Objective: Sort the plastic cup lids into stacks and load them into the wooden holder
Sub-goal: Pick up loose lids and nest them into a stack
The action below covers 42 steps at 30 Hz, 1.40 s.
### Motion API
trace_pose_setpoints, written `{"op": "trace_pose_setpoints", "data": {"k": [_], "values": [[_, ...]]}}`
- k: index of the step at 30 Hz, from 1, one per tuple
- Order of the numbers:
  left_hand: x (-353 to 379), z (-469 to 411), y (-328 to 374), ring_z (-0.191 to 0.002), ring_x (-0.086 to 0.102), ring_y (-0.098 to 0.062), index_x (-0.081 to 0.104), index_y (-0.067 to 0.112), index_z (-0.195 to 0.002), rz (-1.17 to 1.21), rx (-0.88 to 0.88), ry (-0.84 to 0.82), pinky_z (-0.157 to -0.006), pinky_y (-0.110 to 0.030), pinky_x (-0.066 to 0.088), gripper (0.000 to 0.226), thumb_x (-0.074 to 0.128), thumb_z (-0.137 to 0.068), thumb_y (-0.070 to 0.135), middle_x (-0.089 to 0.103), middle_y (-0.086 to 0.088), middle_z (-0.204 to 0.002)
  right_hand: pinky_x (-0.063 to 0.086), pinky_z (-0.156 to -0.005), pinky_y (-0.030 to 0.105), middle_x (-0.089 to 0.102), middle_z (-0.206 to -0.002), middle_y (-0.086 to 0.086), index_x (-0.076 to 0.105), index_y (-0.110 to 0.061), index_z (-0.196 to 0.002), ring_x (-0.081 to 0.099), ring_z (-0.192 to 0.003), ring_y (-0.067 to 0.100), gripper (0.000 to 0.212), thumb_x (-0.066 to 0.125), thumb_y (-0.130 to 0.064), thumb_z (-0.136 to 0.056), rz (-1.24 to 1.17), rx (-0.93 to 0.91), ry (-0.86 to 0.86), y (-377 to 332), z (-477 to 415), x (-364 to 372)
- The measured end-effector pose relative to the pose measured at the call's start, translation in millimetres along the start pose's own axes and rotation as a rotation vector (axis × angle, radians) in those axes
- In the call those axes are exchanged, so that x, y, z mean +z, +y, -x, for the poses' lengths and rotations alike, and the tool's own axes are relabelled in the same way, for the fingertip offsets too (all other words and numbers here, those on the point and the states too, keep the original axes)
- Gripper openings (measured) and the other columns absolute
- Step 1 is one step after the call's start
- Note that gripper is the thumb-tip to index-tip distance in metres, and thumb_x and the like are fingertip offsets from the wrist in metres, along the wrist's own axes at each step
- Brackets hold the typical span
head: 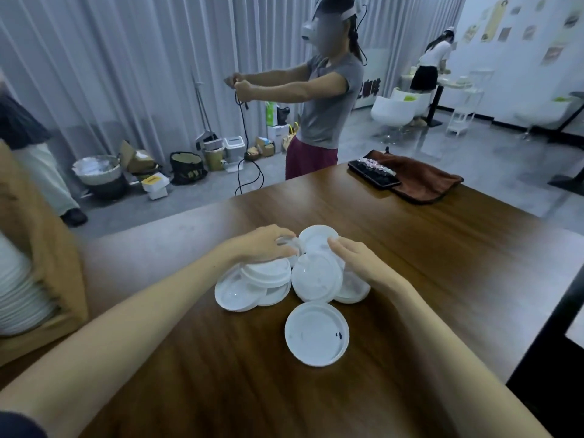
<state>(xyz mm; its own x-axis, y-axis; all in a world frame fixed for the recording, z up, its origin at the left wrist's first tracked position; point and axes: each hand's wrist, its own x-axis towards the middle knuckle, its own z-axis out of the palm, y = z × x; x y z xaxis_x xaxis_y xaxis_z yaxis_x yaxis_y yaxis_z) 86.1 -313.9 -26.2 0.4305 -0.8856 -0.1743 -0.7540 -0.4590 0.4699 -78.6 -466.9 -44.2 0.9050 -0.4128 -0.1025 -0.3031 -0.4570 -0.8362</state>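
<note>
- I am looking down at a dark wooden table (442,279), with both my bare forearms reaching forward to a loose heap of white lids (252,286) in the middle of it.
- My left hand (268,245) sits on top of the heap's left side with the fingers curled downward. The fingertips are blurred, so I cannot tell whether they grip a lid or only rest on it.
- My right hand (357,260) lies against the heap's right side, fingers fairly straight and close together. It touches a tilted lid (317,276) that leans up on its edge, and it clamps nothing that I can see.
- One lone lid (317,333) lies flat on the table nearer to me, just apart from the heap.
- The wooden holder (41,248) stands at the far left edge of the view, well apart from the heap, with a stack of lids (15,295) already inside it (only part of it shows).
- At the table's far end lie a brown cloth (423,181) and a black tray (373,175). A standing person (322,105) is beyond the table.
- Risk, as I judge it: the lids overlap at odd angles, so pulling one free could drag its neighbours and scatter them toward the table edge.
- The tilted lid may topple if my right hand leaves it.
- Lids that look alike may differ in fit, so a hurried stack could mix sorts, or two nested lids could pass as one.
</note>
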Motion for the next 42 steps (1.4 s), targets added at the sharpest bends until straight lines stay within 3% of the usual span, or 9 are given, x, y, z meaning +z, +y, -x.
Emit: {"op": "trace_pose_setpoints", "data": {"k": [4, 7, 10, 12, 17, 22, 28, 33, 42], "values": [[2.2, 48.1, -19.5, -0.13, 0.04, -0.014, 0.042, 0.021, -0.14, 0.062, -0.039, 0.047, -0.103, -0.027, 0.032, 0.052, 0.054, -0.093, 0.041, 0.042, 0.004, -0.143, 0.033, -0.072, 0.026, 0.047, -0.071, -0.016, 0.049, -0.025, -0.069, 0.043, -0.068, 0.003, 0.04, 0.042, -0.054, -0.095, -0.014, -0.05, -0.003, -8.2, 15.5, 36.5], [8.1, 83.5, -31.3, -0.126, 0.043, -0.011, 0.045, 0.019, -0.138, 0.105, -0.044, 0.11, -0.096, -0.019, 0.032, 0.051, 0.056, -0.092, 0.037, 0.045, 0.005, -0.14, 0.036, -0.081, 0.026, 0.052, -0.083, -0.026, 0.053, -0.047, -0.081, 0.047, -0.08, -0.004, 0.022, 0.04, -0.062, -0.091, 0.001, -0.076, -0.035, -17.7, 28.3, 62.5], [11.6, 112.4, -43.9, -0.13, 0.038, -0.012, 0.048, 0.018, -0.136, 0.067, -0.062, 0.178, -0.101, -0.022, 0.03, 0.047, 0.057, -0.093, 0.034, 0.044, 0.003, -0.138, 0.036, -0.105, 0.035, 0.055, -0.13, -0.013, 0.056, -0.031, -0.126, 0.049, -0.118, 0.006, 0.049, 0.036, -0.062, -0.092, 0.12, -0.106, -0.086, -35.0, 36.6, 80.8], [10.7, 130.0, -47.9, -0.133, 0.032, -0.013, 0.048, 0.021, -0.136, 0.043, -0.071, 0.235, -0.108, -0.03, 0.027, 0.046, 0.056, -0.093, 0.037, 0.04, 0.001, -0.142, 0.018, -0.115, 0.047, 0.044, -0.145, -0.003, 0.049, -0.025, -0.136, 0.039, -0.133, 0.013, 0.057, 0.034, -0.06, -0.094, 0.342, -0.154, -0.021, -49.6, 42.5, 88.8], [5.3, 174.5, -41.6, -0.13, 0.032, -0.009, 0.046, 0.026, -0.136, 0.01, 0.002, 0.194, -0.102, -0.023, 0.025, 0.061, 0.062, -0.083, 0.053, 0.041, 0.007, -0.14, 0.003, -0.117, 0.043, 0.031, -0.153, -0.002, 0.036, -0.026, -0.144, 0.024, -0.141, 0.016, 0.072, 0.054, -0.062, -0.084, 0.599, -0.432, -0.105, -80.4, 74.6, 98.1], [19.0, 193.6, -48.8, -0.123, 0.037, -0.011, 0.038, 0.031, -0.139, -0.173, -0.043, 0.106, -0.1, -0.03, 0.035, 0.084, 0.068, -0.067, 0.064, 0.04, 0.009, -0.137, -0.01, -0.117, 0.049, 0.017, -0.158, 0.0, 0.014, -0.031, -0.15, 0.009, -0.146, 0.02, 0.099, 0.069, -0.059, -0.073, 0.916, -0.445, -0.245, -82.2, 87.6, 116.2], [21.7, 202.6, -47.6, -0.116, 0.037, -0.012, 0.042, 0.024, -0.137, -0.117, 0.025, 0.246, -0.1, -0.03, 0.035, 0.078, 0.073, -0.072, 0.053, 0.043, 0.003, -0.129, -0.001, -0.117, 0.045, 0.033, -0.148, 0.0, 0.017, -0.03, -0.15, 0.027, -0.138, 0.024, 0.091, 0.07, -0.042, -0.076, 0.914, -0.435, -0.205, -90.2, 91.1, 119.9], [19.2, 239.9, -50.6, -0.116, 0.038, -0.003, 0.046, 0.031, -0.13, 0.082, 0.058, 0.403, -0.101, -0.022, 0.033, 0.074, 0.072, -0.066, 0.059, 0.045, 0.017, -0.123, 0.031, -0.103, 0.034, 0.046, -0.14, -0.002, 0.016, -0.031, -0.15, 0.043, -0.123, 0.023, 0.093, 0.07, -0.043, -0.075, 0.781, -0.535, -0.066, -99.6, 101.3, 128.8], [41.4, 356.6, -69.6, -0.116, 0.047, 0.007, 0.053, 0.042, -0.125, 0.643, -0.215, 0.559, -0.095, -0.019, 0.039, 0.061, 0.067, -0.068, 0.06, 0.055, 0.026, -0.123, 0.033, -0.103, 0.034, 0.043, -0.139, -0.004, 0.017, -0.029, -0.15, 0.038, -0.127, 0.021, 0.095, 0.071, -0.035, -0.073, 0.571, -0.68, -0.057, -151.2, 135.9, 187.8]]}}
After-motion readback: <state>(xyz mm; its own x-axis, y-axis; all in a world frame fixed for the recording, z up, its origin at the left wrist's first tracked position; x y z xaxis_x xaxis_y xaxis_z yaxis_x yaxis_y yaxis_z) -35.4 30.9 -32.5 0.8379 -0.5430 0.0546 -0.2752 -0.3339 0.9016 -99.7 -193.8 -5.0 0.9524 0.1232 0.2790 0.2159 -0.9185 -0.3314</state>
